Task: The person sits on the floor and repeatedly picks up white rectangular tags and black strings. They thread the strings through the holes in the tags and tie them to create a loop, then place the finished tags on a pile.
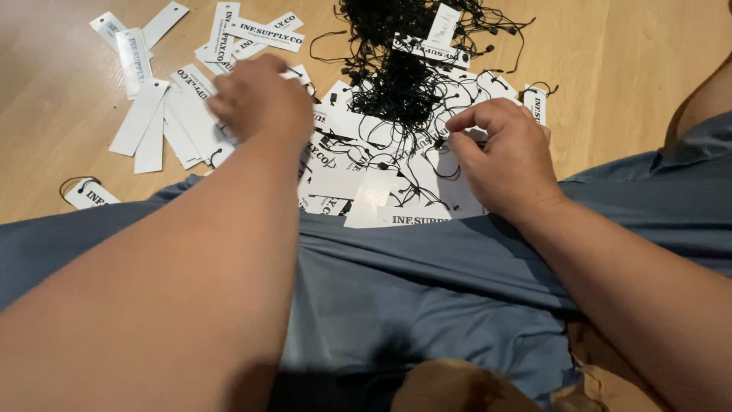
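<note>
Centrally, right hand [509, 152] pinches a thin black looped string [441, 142] from the tangle, ready for threading; left hand [259, 99] presses flat white rectangular paper tags [149, 122] at left, grip unclear.

Two hands [263, 99] — dozens of white tags [139, 114], one tangle of black strings [396, 72].

I see a lone strung tag [89, 194] at nine o'clock on the wooden floor [625, 69], and grey-blue cloth [427, 297] filling six o'clock.
</note>
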